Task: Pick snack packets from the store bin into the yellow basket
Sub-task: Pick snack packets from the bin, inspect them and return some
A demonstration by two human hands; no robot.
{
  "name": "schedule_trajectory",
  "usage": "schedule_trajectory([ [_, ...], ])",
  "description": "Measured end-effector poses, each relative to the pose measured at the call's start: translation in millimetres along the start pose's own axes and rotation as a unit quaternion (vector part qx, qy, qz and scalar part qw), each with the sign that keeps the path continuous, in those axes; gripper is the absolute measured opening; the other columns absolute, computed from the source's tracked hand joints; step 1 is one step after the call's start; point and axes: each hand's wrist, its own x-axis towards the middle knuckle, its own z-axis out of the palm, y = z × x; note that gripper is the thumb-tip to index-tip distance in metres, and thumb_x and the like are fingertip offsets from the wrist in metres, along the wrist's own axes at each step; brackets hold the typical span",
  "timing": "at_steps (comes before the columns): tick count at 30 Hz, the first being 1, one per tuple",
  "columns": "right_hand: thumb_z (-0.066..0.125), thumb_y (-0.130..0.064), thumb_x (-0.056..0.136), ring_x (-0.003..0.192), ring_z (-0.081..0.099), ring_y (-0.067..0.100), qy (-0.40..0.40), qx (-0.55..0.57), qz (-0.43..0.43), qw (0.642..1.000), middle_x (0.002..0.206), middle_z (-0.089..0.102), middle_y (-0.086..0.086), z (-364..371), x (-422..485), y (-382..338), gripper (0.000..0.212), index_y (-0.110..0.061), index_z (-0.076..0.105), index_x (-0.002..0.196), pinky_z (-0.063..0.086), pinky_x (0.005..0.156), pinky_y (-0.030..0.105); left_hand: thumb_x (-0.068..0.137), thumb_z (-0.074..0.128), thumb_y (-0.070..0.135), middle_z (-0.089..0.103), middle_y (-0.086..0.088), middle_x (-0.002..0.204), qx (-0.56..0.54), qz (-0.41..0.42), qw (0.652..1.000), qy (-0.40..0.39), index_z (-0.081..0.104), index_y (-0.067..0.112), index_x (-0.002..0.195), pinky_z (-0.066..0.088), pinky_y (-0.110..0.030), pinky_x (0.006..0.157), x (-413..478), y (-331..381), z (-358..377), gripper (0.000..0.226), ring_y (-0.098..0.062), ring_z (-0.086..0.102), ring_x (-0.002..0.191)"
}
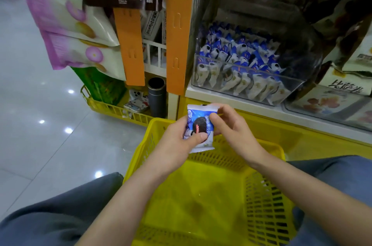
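Blue-and-white foil snack packet (200,128) sits between both hands, out of the bin and not yet in the basket. The left hand (181,137) grips its lower left side with the thumb pressed on the front, and the right hand (231,127) pinches its upper right edge. It hangs above the far end of the yellow slotted plastic basket (265,201), close to the far rim.

Let go here, the packet could strike that rim and slide down between the basket and the shelf base instead of landing inside. The foil looks slick, so a light edge pinch may slip early. The basket seems to rest between the person's grey-trousered knees (84,201), and a shift of the legs could tilt it.

Ahead of the hands and higher, the clear plastic store bin (247,67) holds many like packets behind a raised front wall, which a reaching hand must clear. Just left of the bin stands an orange plastic shelf upright (175,30). Further left hang purple-and-cream snack bags (76,30). Below them sit a dark cylindrical tube (157,98) and a second yellow basket (112,108) on the glossy tiled floor (40,104).
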Motion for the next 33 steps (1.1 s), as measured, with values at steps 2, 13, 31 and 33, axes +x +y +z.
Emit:
schedule_trajectory([
  [2, 0.05, -0.013, 0.09, 0.068, 0.057, -0.005, -0.027, 0.003, 0.008, 1.0, 0.075, 0.065, -0.013, 1, -2, -4, 0.013, -0.019, 0.06, 0.087, 0.047, 0.057, 0.011, 0.084, 0.061, 0.0, 0.068, 0.005, 0.097, 0.011, -0.004, 1.0, -0.017, 0.06, 0.018, 0.102, 0.049, -0.014, 0.077, -4, 0, -5, 0.026, 0.001, 0.062, 0.086],
  [13, 0.06, -0.015, 0.086, 0.06, 0.058, 0.006, 0.01, -0.048, -0.007, 0.999, 0.07, 0.064, 0.003, 2, -9, -24, 0.005, -0.018, 0.062, 0.082, 0.05, 0.052, 0.02, 0.085, 0.063, 0.016, 0.07, -0.004, 0.101, 0.021, -0.013, 0.998, 0.059, 0.063, 0.012, 0.107, 0.051, -0.027, 0.082, -7, 18, -6, 0.022, -0.014, 0.065, 0.092],
  [31, 0.059, -0.02, 0.09, 0.11, 0.053, 0.013, -0.046, -0.494, 0.047, 0.867, 0.126, 0.059, 0.004, -125, 142, -56, 0.031, -0.013, 0.06, 0.119, 0.036, 0.094, 0.023, 0.091, 0.054, 0.026, 0.067, 0.008, 0.086, -0.057, -0.021, 0.993, 0.102, 0.058, 0.015, 0.101, 0.043, -0.004, 0.051, 29, 24, 23, 0.016, 0.01, 0.062, 0.064],
  [33, 0.061, -0.018, 0.088, 0.105, 0.056, 0.014, -0.058, -0.492, 0.041, 0.868, 0.119, 0.062, 0.005, -124, 151, -51, 0.027, -0.012, 0.063, 0.114, 0.039, 0.091, 0.023, 0.091, 0.053, 0.026, 0.068, 0.006, 0.087, -0.056, -0.024, 0.993, 0.097, 0.059, 0.012, 0.103, 0.044, -0.005, 0.052, 34, 25, 25, 0.019, 0.009, 0.062, 0.063],
])
